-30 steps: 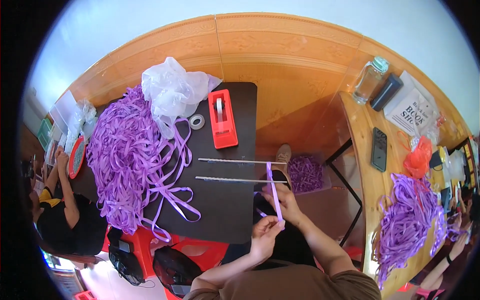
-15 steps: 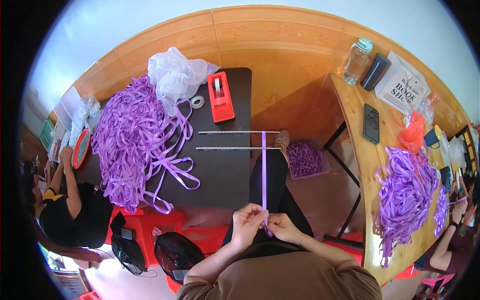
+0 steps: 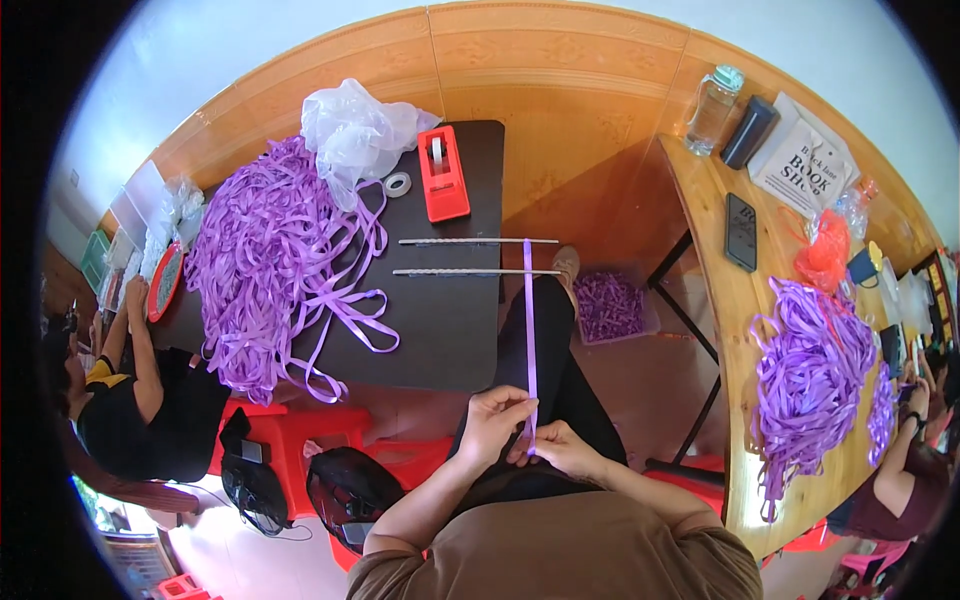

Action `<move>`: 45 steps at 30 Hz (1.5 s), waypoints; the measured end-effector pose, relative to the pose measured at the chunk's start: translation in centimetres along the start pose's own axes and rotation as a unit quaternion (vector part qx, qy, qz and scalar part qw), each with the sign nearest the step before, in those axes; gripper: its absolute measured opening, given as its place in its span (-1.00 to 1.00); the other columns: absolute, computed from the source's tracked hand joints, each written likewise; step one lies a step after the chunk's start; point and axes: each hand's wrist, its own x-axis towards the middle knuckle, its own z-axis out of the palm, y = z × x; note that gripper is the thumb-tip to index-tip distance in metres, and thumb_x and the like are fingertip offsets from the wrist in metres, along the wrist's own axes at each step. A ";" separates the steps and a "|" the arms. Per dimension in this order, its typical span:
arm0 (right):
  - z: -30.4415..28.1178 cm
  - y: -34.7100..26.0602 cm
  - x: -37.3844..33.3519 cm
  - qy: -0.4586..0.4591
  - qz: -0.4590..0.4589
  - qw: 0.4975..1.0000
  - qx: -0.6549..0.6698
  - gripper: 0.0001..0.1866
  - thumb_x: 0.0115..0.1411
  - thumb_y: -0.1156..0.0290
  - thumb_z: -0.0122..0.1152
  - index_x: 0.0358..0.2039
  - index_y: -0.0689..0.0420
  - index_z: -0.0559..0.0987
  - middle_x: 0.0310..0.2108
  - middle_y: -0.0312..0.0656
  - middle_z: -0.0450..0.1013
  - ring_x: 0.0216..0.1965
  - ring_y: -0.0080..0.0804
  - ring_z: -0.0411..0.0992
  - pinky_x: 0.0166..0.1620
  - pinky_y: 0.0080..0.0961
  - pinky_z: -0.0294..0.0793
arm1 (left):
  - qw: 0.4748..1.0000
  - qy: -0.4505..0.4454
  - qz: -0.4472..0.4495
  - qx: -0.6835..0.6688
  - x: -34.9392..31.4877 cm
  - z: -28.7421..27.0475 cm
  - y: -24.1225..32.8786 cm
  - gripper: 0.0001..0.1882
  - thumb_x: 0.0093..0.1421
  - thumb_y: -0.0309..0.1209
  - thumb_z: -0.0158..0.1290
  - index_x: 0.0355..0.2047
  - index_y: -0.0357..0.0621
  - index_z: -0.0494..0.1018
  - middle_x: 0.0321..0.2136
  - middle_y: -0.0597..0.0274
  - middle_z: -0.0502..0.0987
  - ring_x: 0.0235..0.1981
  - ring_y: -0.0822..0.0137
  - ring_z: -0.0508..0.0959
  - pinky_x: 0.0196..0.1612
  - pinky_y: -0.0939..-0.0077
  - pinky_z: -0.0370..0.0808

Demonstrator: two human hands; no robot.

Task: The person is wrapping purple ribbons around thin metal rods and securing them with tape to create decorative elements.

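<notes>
A narrow purple ribbon point(image 3: 531, 330) runs straight toward me from two thin, pale rods that stick out over the dark table's right edge. It crosses the far rod point(image 3: 450, 241) and the near rod point(image 3: 450, 272). My left hand point(image 3: 494, 424) pinches the ribbon over my lap between thumb and fingers. Just below and to the right, my right hand point(image 3: 566, 451) is closed on the ribbon's lower end, its fingertips partly hidden.
The dark table point(image 3: 440, 340) carries a big purple ribbon heap point(image 3: 270, 260), a red tape dispenser point(image 3: 444, 175) and a plastic bag point(image 3: 355, 130). On the wooden table point(image 3: 735, 400) lie more ribbons point(image 3: 810, 385) and a phone point(image 3: 741, 232). A ribbon-filled bin point(image 3: 612, 305) stands below. People sit at both sides.
My right hand has drawn slightly nearer to my body, and more ribbon shows between my two hands. The whole view has tilted a little, so the tables appear higher.
</notes>
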 end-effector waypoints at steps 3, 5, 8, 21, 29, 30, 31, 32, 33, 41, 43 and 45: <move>-0.3 0.3 0.2 0.030 0.024 0.999 0.001 -0.78 0.25 0.46 -0.01 -0.32 0.31 0.59 -0.36 -0.11 0.56 -0.35 -0.44 0.50 -0.21 -0.54 0.48 | 0.997 -0.049 -0.044 -0.035 -0.3 -0.6 -0.5 -0.93 0.13 -0.51 0.13 -0.42 -0.26 0.55 -0.56 0.35 0.51 -0.57 0.61 0.40 -0.49 0.71 0.30; -0.4 0.0 0.2 0.083 0.043 0.995 0.020 -0.79 0.26 0.42 0.00 -0.34 0.23 0.59 -0.42 -0.17 0.56 -0.43 -0.55 0.47 -0.33 -0.64 0.42 | 0.990 -0.085 -0.050 -0.099 -1.2 -0.8 -0.1 -0.93 0.16 -0.52 0.10 -0.40 -0.28 0.53 -0.54 0.32 0.51 -0.56 0.59 0.39 -0.46 0.69 0.32; -1.0 -0.1 0.5 0.131 0.053 0.985 0.102 -0.83 0.23 0.40 0.04 -0.38 0.14 0.59 -0.50 -0.25 0.54 -0.55 -0.64 0.43 -0.51 -0.75 0.32 | 0.980 -0.111 -0.032 -0.163 -2.7 -0.5 0.6 -0.92 0.20 -0.56 0.02 -0.35 -0.31 0.50 -0.45 0.20 0.54 -0.50 0.49 0.45 -0.35 0.61 0.40; -1.9 -4.9 3.8 0.235 -0.214 0.948 0.004 -0.89 0.15 0.49 0.19 -0.38 0.28 0.56 -0.47 -0.26 0.49 -0.44 -0.62 0.41 -0.34 -0.67 0.40 | 0.968 -0.064 -0.104 -0.219 -4.7 -3.0 -1.3 -0.94 0.21 -0.56 0.00 -0.38 -0.20 0.47 -0.44 0.04 0.56 -0.38 0.26 0.58 -0.29 0.52 0.46; -2.7 -6.2 5.4 0.151 -0.159 0.976 -0.013 -0.89 0.16 0.48 0.15 -0.38 0.25 0.57 -0.46 -0.25 0.50 -0.46 -0.62 0.41 -0.35 -0.72 0.38 | 0.969 -0.069 -0.109 -0.212 -4.6 -3.0 -1.2 -0.94 0.22 -0.56 -0.01 -0.37 -0.21 0.46 -0.43 0.04 0.57 -0.37 0.27 0.59 -0.30 0.54 0.47; -2.8 -6.4 5.6 0.151 -0.159 0.976 -0.013 -0.89 0.16 0.48 0.15 -0.38 0.25 0.57 -0.46 -0.25 0.50 -0.46 -0.62 0.41 -0.35 -0.72 0.38 | 0.967 -0.071 -0.111 -0.217 -4.6 -3.1 -1.2 -0.95 0.22 -0.55 0.00 -0.37 -0.21 0.46 -0.43 0.04 0.57 -0.37 0.27 0.59 -0.31 0.55 0.47; -2.7 -6.5 5.7 0.148 -0.154 0.977 0.005 -0.89 0.15 0.48 0.15 -0.39 0.25 0.57 -0.47 -0.26 0.50 -0.46 -0.62 0.41 -0.36 -0.73 0.38 | 0.967 -0.070 -0.110 -0.217 -4.6 -3.2 -1.3 -0.95 0.22 -0.55 0.00 -0.37 -0.21 0.46 -0.43 0.04 0.57 -0.37 0.27 0.59 -0.31 0.55 0.47; -2.8 -6.8 5.8 0.145 -0.148 0.978 0.023 -0.89 0.15 0.48 0.15 -0.40 0.25 0.57 -0.47 -0.27 0.50 -0.46 -0.63 0.41 -0.36 -0.74 0.37 | 0.968 -0.070 -0.109 -0.213 -4.6 -3.2 -1.5 -0.95 0.22 -0.55 0.00 -0.37 -0.22 0.46 -0.43 0.05 0.57 -0.37 0.27 0.59 -0.31 0.55 0.47; -2.8 -6.9 6.0 0.144 -0.149 0.978 0.023 -0.89 0.15 0.48 0.15 -0.40 0.25 0.57 -0.47 -0.27 0.50 -0.46 -0.63 0.41 -0.36 -0.74 0.37 | 0.969 -0.070 -0.107 -0.209 -4.5 -3.2 -1.6 -0.95 0.22 -0.54 0.00 -0.37 -0.22 0.46 -0.43 0.05 0.57 -0.37 0.28 0.59 -0.31 0.56 0.47; -4.0 -8.3 8.4 0.222 -0.202 0.949 -0.101 -0.87 0.16 0.52 0.13 -0.48 0.28 0.56 -0.58 -0.29 0.46 -0.54 -0.63 0.39 -0.44 -0.70 0.36 | 0.975 -0.076 -0.106 -0.181 -4.5 -2.9 -1.2 -0.94 0.22 -0.53 0.02 -0.39 -0.23 0.48 -0.42 0.09 0.58 -0.38 0.37 0.56 -0.31 0.62 0.43; -3.9 -8.1 8.3 0.210 -0.202 0.952 -0.089 -0.86 0.17 0.53 0.12 -0.50 0.28 0.56 -0.59 -0.28 0.46 -0.55 -0.62 0.38 -0.45 -0.69 0.35 | 0.976 -0.078 -0.103 -0.178 -4.4 -2.9 -1.0 -0.94 0.22 -0.52 0.03 -0.38 -0.23 0.48 -0.43 0.12 0.58 -0.41 0.44 0.54 -0.31 0.65 0.41; -3.2 -7.9 7.6 0.205 -0.189 0.957 -0.077 -0.84 0.18 0.53 0.10 -0.53 0.29 0.55 -0.61 -0.27 0.45 -0.57 -0.61 0.36 -0.46 -0.67 0.33 | 0.976 -0.075 -0.106 -0.177 -4.6 -3.0 -1.0 -0.93 0.22 -0.52 0.03 -0.37 -0.23 0.49 -0.43 0.12 0.58 -0.40 0.43 0.55 -0.31 0.65 0.41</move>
